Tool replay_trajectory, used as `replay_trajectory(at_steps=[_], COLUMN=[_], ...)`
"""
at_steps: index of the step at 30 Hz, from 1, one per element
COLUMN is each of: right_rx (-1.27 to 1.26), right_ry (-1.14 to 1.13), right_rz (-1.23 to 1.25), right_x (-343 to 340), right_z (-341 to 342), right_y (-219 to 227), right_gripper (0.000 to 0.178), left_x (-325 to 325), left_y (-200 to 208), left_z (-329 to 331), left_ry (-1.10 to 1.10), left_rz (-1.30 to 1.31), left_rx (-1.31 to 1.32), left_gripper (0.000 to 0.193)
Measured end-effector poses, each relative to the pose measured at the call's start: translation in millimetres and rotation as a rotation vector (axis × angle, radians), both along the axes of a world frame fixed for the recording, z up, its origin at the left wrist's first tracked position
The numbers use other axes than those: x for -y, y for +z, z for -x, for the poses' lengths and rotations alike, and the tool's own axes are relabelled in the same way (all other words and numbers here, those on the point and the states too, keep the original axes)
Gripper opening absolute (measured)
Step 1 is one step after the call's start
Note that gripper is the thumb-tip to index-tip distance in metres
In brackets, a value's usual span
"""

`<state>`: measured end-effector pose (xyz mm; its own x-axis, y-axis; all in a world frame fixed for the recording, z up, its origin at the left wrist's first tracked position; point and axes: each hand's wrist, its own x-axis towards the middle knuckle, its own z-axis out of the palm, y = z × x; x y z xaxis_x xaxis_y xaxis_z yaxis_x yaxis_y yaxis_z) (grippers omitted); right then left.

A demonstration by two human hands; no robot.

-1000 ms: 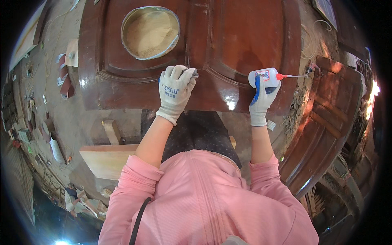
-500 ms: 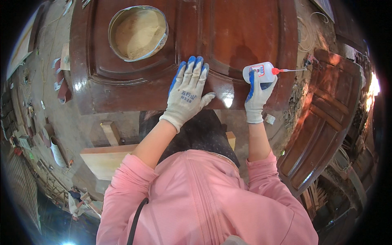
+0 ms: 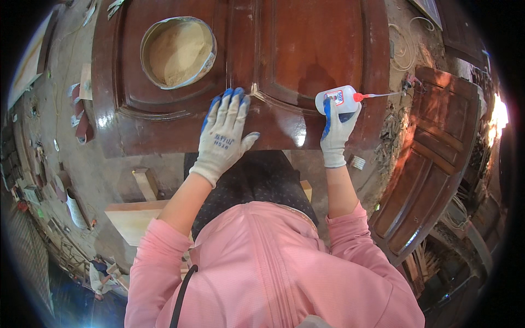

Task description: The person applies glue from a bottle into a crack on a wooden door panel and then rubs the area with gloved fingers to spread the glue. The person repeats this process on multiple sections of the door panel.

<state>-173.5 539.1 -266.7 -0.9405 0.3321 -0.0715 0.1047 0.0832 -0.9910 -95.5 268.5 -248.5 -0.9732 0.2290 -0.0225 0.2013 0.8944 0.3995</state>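
1. The left hand (image 3: pixel 223 136), in a whitish knit glove with blue-coated fingers, is palm down over the lower rail of a glossy reddish-brown panelled wooden door (image 3: pixel 273 123). Its fingers are straight and pressed together, the thumb held apart; whether the palm touches the wood, I cannot tell.
2. Just beside its fingertips, a pale tan powdery patch (image 3: pixel 257 94) fills a joint in the door's moulding.
3. The right hand (image 3: pixel 339 131), gloved alike, grips a white plastic bottle (image 3: pixel 342 95) above the door's lower right part. The bottle is tipped sideways, its red cap (image 3: pixel 358 97) and thin translucent nozzle (image 3: pixel 383 95) pointing right, past the door's edge.
4. A round, shallow metal tin (image 3: pixel 210 60) of fine tan powder (image 3: pixel 178 54) rests on the door's left panel, near the left hand.
5. A second reddish-brown panelled door (image 3: pixel 432 142) stands to the right.
6. At left, a curled red-brown abrasive strip (image 3: pixel 82 117) lies on the dusty grey floor (image 3: pixel 117 169).
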Motion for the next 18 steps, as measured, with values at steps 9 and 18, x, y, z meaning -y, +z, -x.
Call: replay_trajectory(at_steps=[9, 18], right_rx=[-0.026, -0.011], right_ry=[0.017, 0.004], right_rz=[0.003, 0.032], right_x=[5, -2], right_z=[1, -1], right_y=[3, -6], right_gripper=[0.059, 0.060], left_x=[-27, 28], left_y=[0, -1], left_z=[30, -1], left_ry=[-0.148, -0.029], left_rz=[-0.083, 0.056], left_rx=[-0.041, 0.018], left_gripper=[0.086, 0.092])
